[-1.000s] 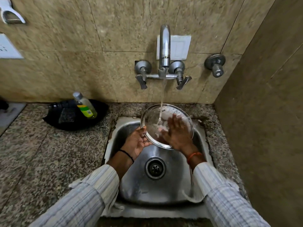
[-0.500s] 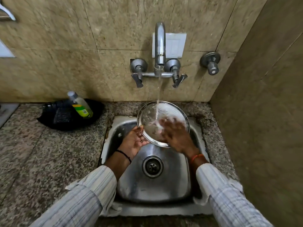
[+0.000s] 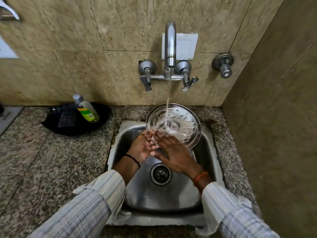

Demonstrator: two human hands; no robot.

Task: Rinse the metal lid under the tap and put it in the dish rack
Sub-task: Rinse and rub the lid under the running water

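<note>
A round shiny metal lid [image 3: 178, 124] is tilted over the steel sink [image 3: 164, 194], under the stream running from the wall tap [image 3: 170, 47]. Water splashes across its inner face. My left hand [image 3: 142, 148] grips the lid's lower left rim from underneath. My right hand [image 3: 173, 155] lies flat, fingers spread, against the lid's lower edge, blurred by motion. No dish rack is in view.
On the granite counter to the left a black pan [image 3: 75, 120] holds a soap bottle with a yellow-green label [image 3: 85, 109]. A second valve [image 3: 223, 66] sticks out of the wall on the right. A tiled side wall closes the right. The sink drain [image 3: 160, 174] lies below my hands.
My right hand has slid down from the lid's centre to its lower left edge. The lid's inner face now shows more, with water spreading over it. My left hand's grip has stayed put.
</note>
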